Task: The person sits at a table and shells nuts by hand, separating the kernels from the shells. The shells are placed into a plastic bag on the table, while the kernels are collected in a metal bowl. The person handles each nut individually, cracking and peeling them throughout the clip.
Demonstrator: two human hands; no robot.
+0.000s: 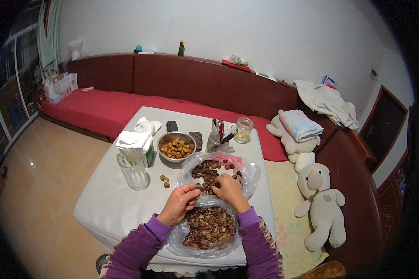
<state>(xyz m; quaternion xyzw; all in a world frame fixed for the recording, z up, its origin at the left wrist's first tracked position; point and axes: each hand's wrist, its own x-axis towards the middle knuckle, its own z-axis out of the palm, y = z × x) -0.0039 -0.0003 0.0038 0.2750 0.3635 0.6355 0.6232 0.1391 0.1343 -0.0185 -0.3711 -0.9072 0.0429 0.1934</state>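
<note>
My left hand [182,203] is above the near bag, its thumb and forefinger pinching a small dark brown piece too small to identify. My right hand [229,189] reaches down among dark brown chestnuts [209,169] in a clear plastic bag [252,174]; its fingertips are partly hidden, and I cannot tell if they grip one. Nearer to me, a second plastic bag [174,240] holds a heap of broken shells [209,226]. Peeled yellow-brown chestnuts [176,149] fill much of a steel bowl [158,148]. Several peeled chestnuts [165,181] lie loose on the white table cover [126,212].
Left of the bowl stand a glass mug [133,171] and a tissue box [148,153]. Behind the bags are a pen holder [214,143], a glass jar [244,130] and a checkered case [195,140]. A sofa [202,76] wraps around, with a white plush bear [322,205] at right.
</note>
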